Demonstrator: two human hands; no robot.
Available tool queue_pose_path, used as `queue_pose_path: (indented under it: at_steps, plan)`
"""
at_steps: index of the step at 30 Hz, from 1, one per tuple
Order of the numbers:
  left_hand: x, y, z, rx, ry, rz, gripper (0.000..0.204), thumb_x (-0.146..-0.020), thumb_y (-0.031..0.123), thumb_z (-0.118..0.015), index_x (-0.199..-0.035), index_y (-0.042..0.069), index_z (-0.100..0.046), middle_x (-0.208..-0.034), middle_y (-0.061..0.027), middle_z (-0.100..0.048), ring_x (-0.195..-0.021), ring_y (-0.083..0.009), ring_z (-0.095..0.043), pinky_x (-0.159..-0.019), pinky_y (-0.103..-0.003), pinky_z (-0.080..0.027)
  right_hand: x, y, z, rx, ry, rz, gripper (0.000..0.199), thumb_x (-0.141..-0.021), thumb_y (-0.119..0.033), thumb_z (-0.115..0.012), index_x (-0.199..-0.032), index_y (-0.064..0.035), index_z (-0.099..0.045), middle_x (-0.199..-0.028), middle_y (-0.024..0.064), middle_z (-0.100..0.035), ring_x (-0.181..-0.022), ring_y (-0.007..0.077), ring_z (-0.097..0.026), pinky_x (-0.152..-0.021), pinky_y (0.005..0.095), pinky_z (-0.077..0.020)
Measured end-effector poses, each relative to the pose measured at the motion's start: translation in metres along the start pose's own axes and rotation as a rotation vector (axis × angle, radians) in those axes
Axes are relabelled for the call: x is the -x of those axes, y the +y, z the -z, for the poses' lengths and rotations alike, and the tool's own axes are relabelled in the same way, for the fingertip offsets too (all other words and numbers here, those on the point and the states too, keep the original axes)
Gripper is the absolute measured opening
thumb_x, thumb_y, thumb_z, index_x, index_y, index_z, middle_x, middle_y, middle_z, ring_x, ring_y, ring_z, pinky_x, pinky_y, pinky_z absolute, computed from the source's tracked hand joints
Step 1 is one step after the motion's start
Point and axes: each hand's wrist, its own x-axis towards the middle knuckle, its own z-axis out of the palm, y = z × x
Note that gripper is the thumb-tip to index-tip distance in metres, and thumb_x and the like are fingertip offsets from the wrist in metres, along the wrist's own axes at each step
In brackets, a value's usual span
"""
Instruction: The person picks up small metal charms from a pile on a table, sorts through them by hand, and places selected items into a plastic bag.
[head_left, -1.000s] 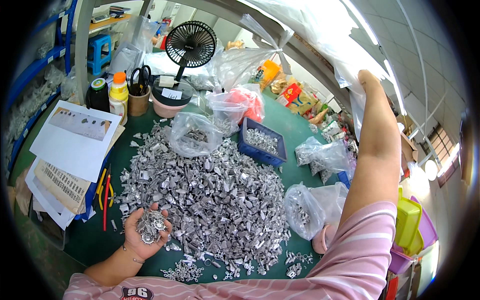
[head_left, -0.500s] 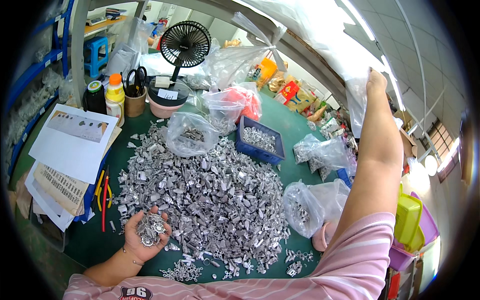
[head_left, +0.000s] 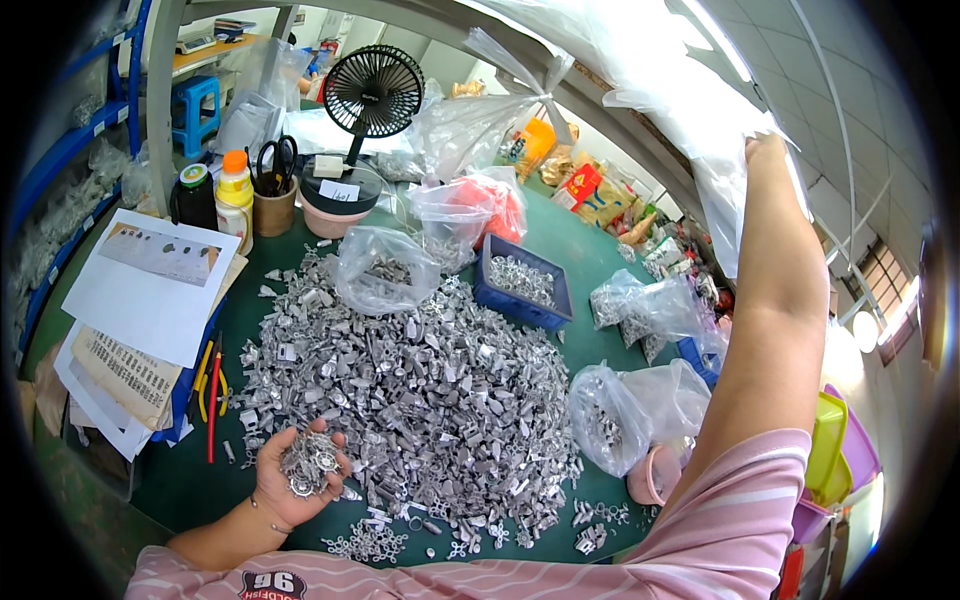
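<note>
My left hand (head_left: 296, 478) lies palm up at the near edge of a green table (head_left: 560, 240), cupped around a small heap of silver metal parts (head_left: 310, 462). Beside it spreads a large pile of the same silver metal parts (head_left: 410, 385). My right hand (head_left: 765, 158) is raised high at the upper right, its arm stretched up, and its fingers grip the edge of a clear plastic bag (head_left: 690, 100) hanging overhead.
Clear bags with parts (head_left: 380, 268) (head_left: 610, 420) and a blue bin of parts (head_left: 522, 282) ring the pile. A black desk fan (head_left: 372, 95), bottles (head_left: 235, 185), a scissors cup (head_left: 273, 205) and papers (head_left: 150, 300) stand left. Yellow and purple bins (head_left: 835, 455) sit right.
My right arm has swung rightward and higher along the overhead plastic. My left hand stays in place with the parts in its palm.
</note>
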Motion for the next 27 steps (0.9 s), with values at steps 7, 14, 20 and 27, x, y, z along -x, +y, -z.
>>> queue_pose_path:
  at_steps: [7,14,20,27]
  plan:
    - [0.001,0.0,0.0,-0.037,-0.01,-0.014,0.03,-0.082,0.032,-0.058,-0.106,0.016,-0.061,-0.109,-0.0116,-0.056,-0.095,-0.0281,-0.052,-0.069,-0.038,-0.05,0.13,-0.028,-0.015,-0.236,-0.068,0.274,0.019,-0.083,-0.004,-0.06,-0.1,0.0031,-0.057,-0.094,0.014,-0.062,-0.077,0.0237,-0.063,-0.059,0.0334,-0.0541]
    - [0.0,-0.003,0.002,-0.046,-0.009,0.034,0.03,-0.081,0.033,-0.06,-0.105,0.017,-0.063,-0.11,-0.0095,-0.055,-0.095,-0.0265,-0.051,-0.069,-0.036,-0.049,0.17,-0.116,0.045,0.405,0.029,1.039,0.02,-0.085,-0.015,-0.062,-0.088,0.0043,-0.063,-0.076,0.008,-0.061,-0.065,0.0161,-0.057,-0.058,0.028,-0.0449]
    - [0.015,-0.003,-0.005,-0.045,-0.053,-0.018,0.029,-0.082,0.031,-0.058,-0.107,0.015,-0.061,-0.11,-0.0104,-0.055,-0.094,-0.0278,-0.053,-0.069,-0.037,-0.049,0.417,-0.05,0.176,1.221,-0.086,0.961,0.03,-0.091,-0.023,-0.045,-0.079,-0.0006,-0.059,-0.073,0.0095,-0.057,-0.069,0.0178,-0.049,-0.064,0.0336,-0.0374]
    - [0.02,-0.025,-0.01,-0.085,-0.054,0.07,0.028,-0.081,0.029,-0.059,-0.105,0.014,-0.061,-0.11,-0.011,-0.056,-0.095,-0.0281,-0.052,-0.07,-0.037,-0.049,0.516,0.036,0.242,1.124,-1.83,0.752,0.047,-0.068,-0.027,-0.069,-0.11,-0.0078,-0.058,-0.111,0.01,-0.059,-0.091,0.0259,-0.058,-0.073,0.0376,-0.0464]
